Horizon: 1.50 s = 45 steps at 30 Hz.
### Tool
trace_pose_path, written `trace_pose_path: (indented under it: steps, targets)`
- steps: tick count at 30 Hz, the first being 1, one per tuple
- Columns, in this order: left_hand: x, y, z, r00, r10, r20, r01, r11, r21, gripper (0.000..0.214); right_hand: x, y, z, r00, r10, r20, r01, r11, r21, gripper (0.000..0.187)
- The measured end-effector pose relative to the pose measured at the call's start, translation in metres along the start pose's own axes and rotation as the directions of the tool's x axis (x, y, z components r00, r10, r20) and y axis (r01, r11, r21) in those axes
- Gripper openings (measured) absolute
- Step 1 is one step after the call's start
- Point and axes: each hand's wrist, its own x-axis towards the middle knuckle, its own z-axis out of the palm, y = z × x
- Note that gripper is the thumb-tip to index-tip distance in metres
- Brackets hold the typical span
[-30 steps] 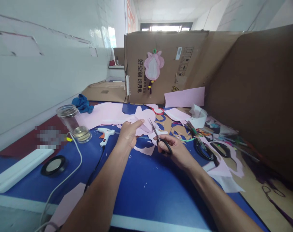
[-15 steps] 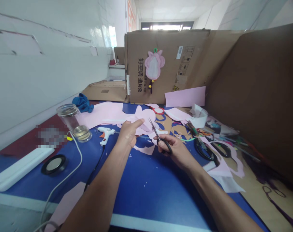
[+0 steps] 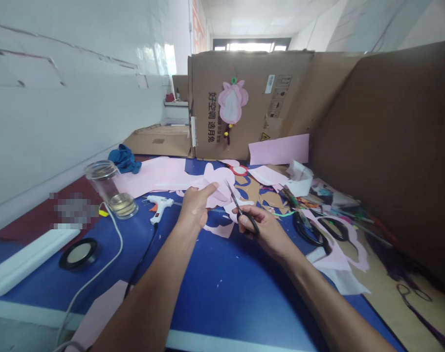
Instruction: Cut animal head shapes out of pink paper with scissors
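My left hand [image 3: 196, 203] is closed on a pink paper cutout [image 3: 222, 181] with rounded, petal-like edges, its thumb lying on top. Black-handled scissors [image 3: 249, 223] are in my right hand [image 3: 261, 225], fingers through the handles. Their blades point up and away, close to the right edge of the cutout; whether they touch it I cannot tell. Beneath the hands lie a pink paper offcut [image 3: 222, 230] and small scraps on the blue tabletop [image 3: 222, 293].
On the left are a white glue gun [image 3: 159, 208], a glass jar [image 3: 114, 190], black tape [image 3: 78, 254] and a white cable. Larger scissors [image 3: 310, 232] and paper scraps lie right. A pink flower ornament [image 3: 233, 102] hangs on the cardboard [image 3: 255, 63] behind.
The view has shifted slightly. Both hands keep almost the same pose, with the cutout and scissors still held close together.
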Motion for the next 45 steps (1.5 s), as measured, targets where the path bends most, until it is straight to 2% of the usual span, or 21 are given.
trace_pose_path:
  steps: [9, 25, 39, 45]
  targets:
    - [0.001, -0.001, -0.002, 1.0, 0.01, 0.01, -0.01, 1.0, -0.002, 0.034, 0.0, -0.001, -0.001, 1.0, 0.017, -0.003, -0.017, 1.0, -0.005, 0.046]
    - [0.003, -0.002, -0.005, 0.999, -0.007, 0.039, 0.006, 1.0, 0.018, 0.026, -0.002, -0.004, -0.001, 0.999, 0.042, -0.013, -0.042, 0.998, -0.045, 0.043]
    - [0.008, -0.003, -0.01, 0.998, -0.038, 0.042, 0.036, 0.998, 0.044, 0.026, -0.002, -0.006, -0.003, 0.999, 0.047, -0.017, -0.049, 0.993, -0.112, 0.05]
    - [0.009, -0.005, -0.01, 0.998, -0.027, 0.06, 0.025, 0.999, 0.04, 0.026, -0.002, -0.007, -0.001, 0.998, 0.053, -0.018, -0.054, 0.995, -0.085, 0.052]
